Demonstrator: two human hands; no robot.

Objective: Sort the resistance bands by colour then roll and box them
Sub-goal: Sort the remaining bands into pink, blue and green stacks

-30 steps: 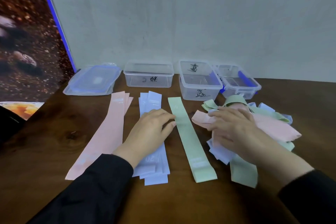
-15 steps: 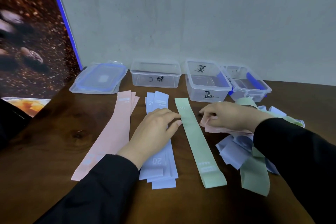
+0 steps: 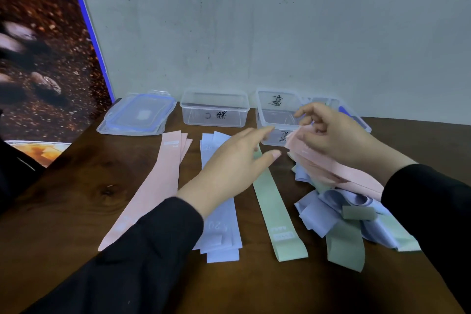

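Right hand [image 3: 328,135] at centre right is pinching one end of a pink band [image 3: 339,173], its length trailing down-right onto the mixed heap of bands [image 3: 339,216]. Left hand [image 3: 234,160] is hovering mid-frame with fingers extended, gripping nothing, above the blue stack [image 3: 219,234] and the green band [image 3: 277,211]. Sorted pink bands [image 3: 155,186] are lying at left; clear boxes [image 3: 214,109] are lining the wall at upper centre.

Matt, smooth pastel bands [image 3: 270,201] on a dark glossy wood table [image 3: 76,186]; clear plastic boxes [image 3: 214,109].
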